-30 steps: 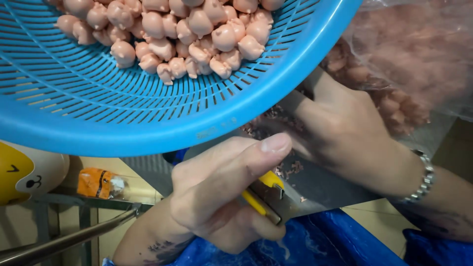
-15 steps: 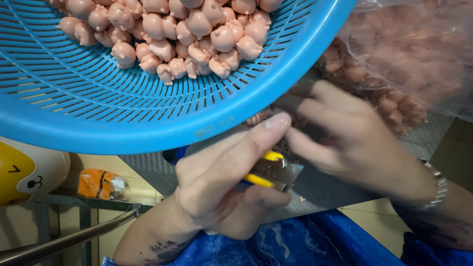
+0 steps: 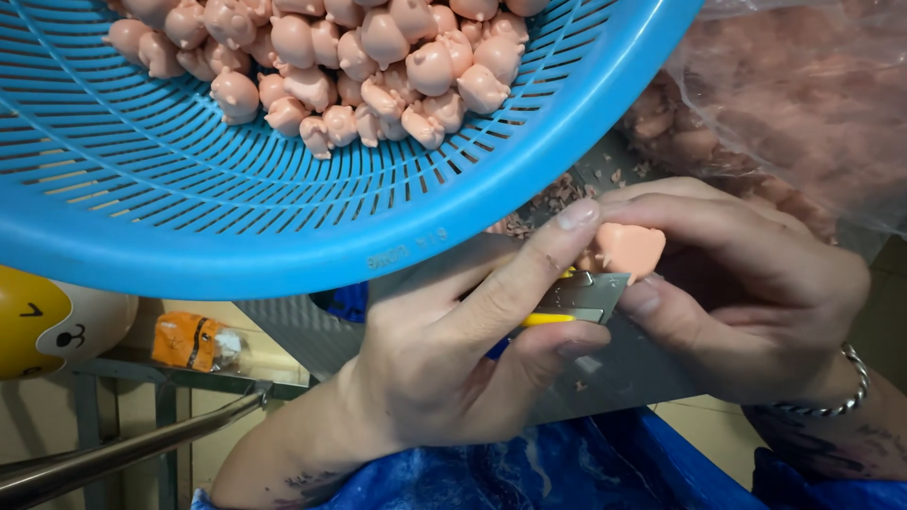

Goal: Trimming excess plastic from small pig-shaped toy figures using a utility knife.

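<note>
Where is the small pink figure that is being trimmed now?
The small pink figure is right of centre, pinched in the right hand, touching the utility knife held by the left hand.

Right hand [image 3: 746, 283] wears a silver chain bracelet [image 3: 841, 392].

— Kind of place?
— Small toy-finishing workshop, hand-trimming station.
— Evidence?
— Blue perforated plastic basket [image 3: 283, 189] heaped with identical pink moulded figurines [image 3: 378, 66]. Clear plastic sack [image 3: 803, 113] at right, packed with more of the same. Pink trimming scraps [image 3: 557, 194] strewn over a grey work surface [image 3: 614, 378]. Utility knife [image 3: 576, 297] with yellow body set against a single pink piece [image 3: 631, 248]. Blue tarpaulin sheet [image 3: 529, 472] spread below. Bare metal frame and rail [image 3: 123, 449] at lower left, yellow and white cartoon-faced toy [image 3: 47, 326] beside it.
— Domestic signs?
— None on view; bulk quantities, factory-style piecework.
</note>
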